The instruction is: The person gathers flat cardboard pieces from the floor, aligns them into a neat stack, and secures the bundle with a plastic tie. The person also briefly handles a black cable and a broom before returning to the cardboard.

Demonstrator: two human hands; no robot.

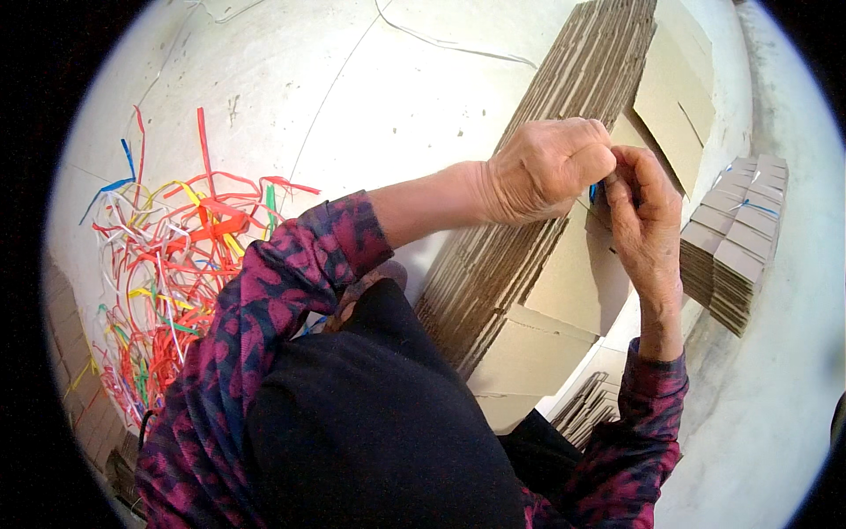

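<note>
My left hand [551, 169] is closed in a fist above a long stack of flat brown cardboard [515, 256]. Against it, my right hand [650, 198] has its thumb and fingers pinched together. A short bit of blue strap [593, 191] shows between the two hands, and both appear to grip it. The rest of the strap is hidden by my hands. Layered cardboard edges face left, and a broad flat panel [564, 282] faces right.
A tangled heap of red, white, yellow, green and blue straps [189, 238] lies on the pale floor at left. At right stands a smaller cardboard bundle [731, 238] bound with blue strap. More cardboard edges [589, 407] show beside my right sleeve. A thin white strap [454, 44] lies at the back.
</note>
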